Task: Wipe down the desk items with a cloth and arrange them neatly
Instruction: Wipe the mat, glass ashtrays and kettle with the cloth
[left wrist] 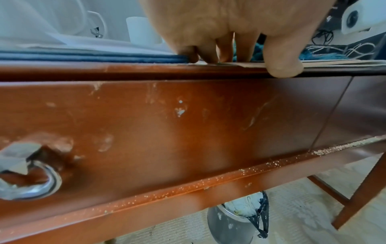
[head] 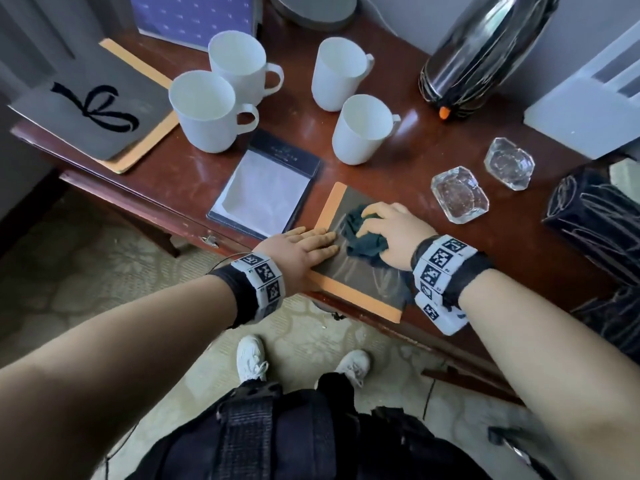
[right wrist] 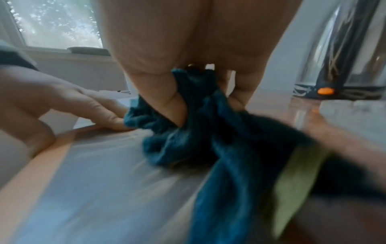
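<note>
A grey folder with an orange border (head: 363,278) lies at the front edge of the wooden desk (head: 485,244). My right hand (head: 391,230) grips a bunched dark teal cloth (head: 363,237) and presses it on the folder's cover (right wrist: 108,173). In the right wrist view the cloth (right wrist: 198,132) is crumpled under my palm and blurred. My left hand (head: 304,244) lies flat with straight fingers on the folder's left border, holding it down. From the left wrist its fingertips (left wrist: 225,56) rest on the desk top and the thumb sits at the front edge.
Several white mugs (head: 207,109) stand at the back. A dark notepad holder with white paper (head: 266,188) lies left of the folder. Two glass ashtrays (head: 459,195) and a steel thermos (head: 481,53) are at right. A second grey folder with a bow (head: 97,105) is far left.
</note>
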`<state>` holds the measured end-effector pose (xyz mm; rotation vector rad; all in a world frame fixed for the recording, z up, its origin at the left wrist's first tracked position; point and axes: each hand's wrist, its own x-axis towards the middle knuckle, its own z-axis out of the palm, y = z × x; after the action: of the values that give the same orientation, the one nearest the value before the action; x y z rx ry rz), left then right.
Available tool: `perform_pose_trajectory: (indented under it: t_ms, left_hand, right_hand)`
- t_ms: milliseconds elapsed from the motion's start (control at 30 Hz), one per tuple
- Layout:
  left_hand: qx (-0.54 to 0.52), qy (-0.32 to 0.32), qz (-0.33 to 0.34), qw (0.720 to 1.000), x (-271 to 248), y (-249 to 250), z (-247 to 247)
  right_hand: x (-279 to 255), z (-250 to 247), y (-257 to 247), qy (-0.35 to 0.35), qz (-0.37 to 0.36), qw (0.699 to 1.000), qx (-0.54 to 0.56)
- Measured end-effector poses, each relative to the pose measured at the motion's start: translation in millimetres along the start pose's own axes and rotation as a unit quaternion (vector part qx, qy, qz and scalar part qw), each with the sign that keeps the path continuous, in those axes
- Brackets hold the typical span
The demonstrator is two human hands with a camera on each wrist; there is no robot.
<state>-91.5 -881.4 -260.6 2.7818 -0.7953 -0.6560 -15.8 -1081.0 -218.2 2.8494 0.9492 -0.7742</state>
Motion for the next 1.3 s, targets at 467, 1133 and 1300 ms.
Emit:
perform_pose_trajectory:
  t_ms: [467,1133,1300]
  left_hand:
    - [-0.025,-0.003,-0.038,0.999,4,9,3]
    - [-0.01,-0.013,-0.048,0.999,6,13,1]
    - [-0.008,-0.011,-0.05,0.999,5,15,-2]
  right_hand:
    - [-8,1,24,-0.038,-0.013,0.999,0.015]
    - [-36,26,20,0.096,0.192,0.971,0.104]
    - [-51,14,22,-0.047,0.072,0.991,0.105]
